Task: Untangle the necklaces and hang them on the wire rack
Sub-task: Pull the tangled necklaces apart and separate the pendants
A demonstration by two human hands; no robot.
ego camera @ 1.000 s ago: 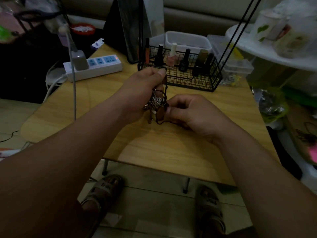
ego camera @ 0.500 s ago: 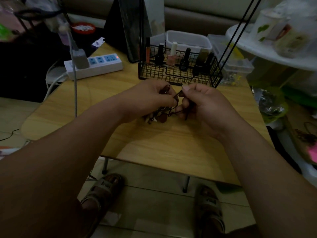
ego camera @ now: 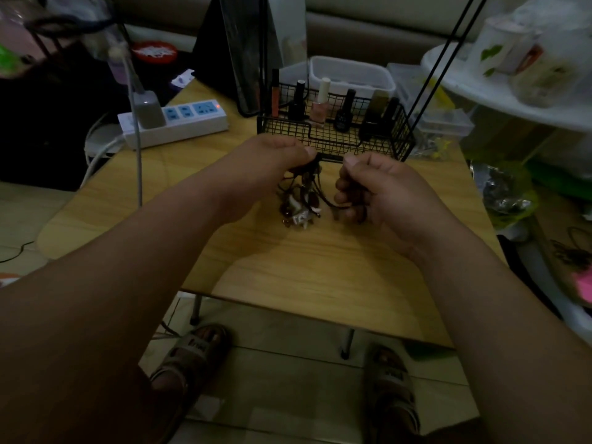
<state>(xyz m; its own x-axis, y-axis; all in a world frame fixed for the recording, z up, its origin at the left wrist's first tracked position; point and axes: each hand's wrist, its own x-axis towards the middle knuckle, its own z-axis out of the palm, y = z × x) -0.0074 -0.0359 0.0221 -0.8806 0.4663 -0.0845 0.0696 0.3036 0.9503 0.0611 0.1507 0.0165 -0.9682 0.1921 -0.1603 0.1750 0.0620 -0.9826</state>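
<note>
A wooden table [ego camera: 320,274] bears a power strip [ego camera: 192,123] and wire rack [ego camera: 378,139].

The room is dim, with weak, yellowish light. A low table of pale wood grain with rounded corners [ego camera: 320,270] stands on thin metal legs [ego camera: 347,344] over a floor of pale tiles [ego camera: 288,376]. Beyond its far edge runs a brown cushioned sofa [ego camera: 384,33]. Off the right edge stands a cluttered round white shelf [ego camera: 525,114]. A white power strip [ego camera: 192,125] lies at the far left corner.
</note>
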